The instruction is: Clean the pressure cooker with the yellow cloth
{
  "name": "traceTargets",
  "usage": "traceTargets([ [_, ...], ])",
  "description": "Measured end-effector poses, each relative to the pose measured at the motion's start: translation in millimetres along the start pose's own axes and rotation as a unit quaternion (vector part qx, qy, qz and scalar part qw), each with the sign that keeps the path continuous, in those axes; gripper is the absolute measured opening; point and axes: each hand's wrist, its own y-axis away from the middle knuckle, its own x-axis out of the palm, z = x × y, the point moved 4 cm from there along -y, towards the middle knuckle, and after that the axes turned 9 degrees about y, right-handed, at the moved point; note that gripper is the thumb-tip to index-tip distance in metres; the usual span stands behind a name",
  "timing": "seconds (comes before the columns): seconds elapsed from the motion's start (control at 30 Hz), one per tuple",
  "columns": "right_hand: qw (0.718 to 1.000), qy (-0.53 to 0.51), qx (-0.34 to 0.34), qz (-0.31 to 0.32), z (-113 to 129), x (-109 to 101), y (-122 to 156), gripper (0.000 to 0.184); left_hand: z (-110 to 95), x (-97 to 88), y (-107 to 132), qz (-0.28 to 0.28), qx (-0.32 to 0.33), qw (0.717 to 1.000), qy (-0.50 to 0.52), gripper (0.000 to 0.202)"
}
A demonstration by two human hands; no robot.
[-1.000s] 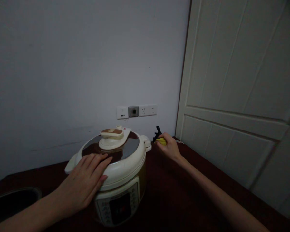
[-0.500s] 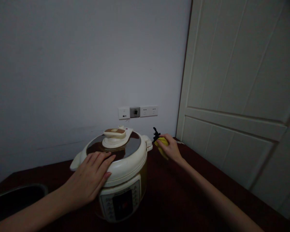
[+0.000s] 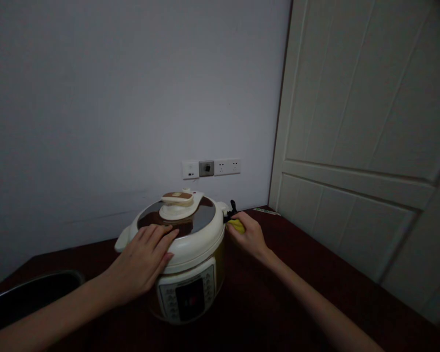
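Cooker (image 3: 198, 249): upright on the dark red tabletop (image 3: 297, 254), between the two hands, its control panel (image 3: 187, 296) facing the viewer.
Lid (image 3: 201, 220): on the cooker, dark and glossy in the middle, pale around the edge, with a brown-topped handle (image 3: 178, 196).
Left hand (image 3: 143, 256): laid palm down over the cooker's front left edge, fingers stretched out side by side, tips on the lid, thumb lower and apart.
Right hand (image 3: 251, 237): pinching a yellow item (image 3: 236, 225) beside the cooker's right side handle; what the item is, I cannot tell.
Black piece (image 3: 231, 210): at the end of the yellow item, against or just beside that side handle; which, I cannot tell.
Pot (image 3: 33, 280): dark inside, at the lower left, partly hidden by the left forearm.
Sockets (image 3: 227, 166): on the wall (image 3: 132, 98) behind the cooker.
Door (image 3: 352, 146): pale, panelled, on the right.
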Motion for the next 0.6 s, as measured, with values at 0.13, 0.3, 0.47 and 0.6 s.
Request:
traceTargets([
  [0.13, 0.998, 0.033, 0.047, 0.019, 2.6, -3.8, -3.7, 0.015, -0.7, -0.8, 0.5, 0.006, 0.002, 1.000, 0.001, 0.040],
  [0.3, 0.991, 0.084, 0.076, 0.077, 6.6, -7.8, -7.7, 0.018, -1.2, -1.0, -0.5, 0.019, -0.007, 1.000, -0.006, 0.040],
  [0.47, 0.986, 0.112, 0.086, 0.083, 8.5, -9.7, -8.3, 0.016, -1.6, -1.6, -1.8, 0.033, -0.015, 0.999, -0.009, 0.040],
  [0.6, 0.986, 0.125, 0.088, 0.072, 7.3, -8.8, -8.5, 0.017, -1.9, -2.2, -1.5, 0.025, -0.016, 1.000, -0.006, 0.040],
])
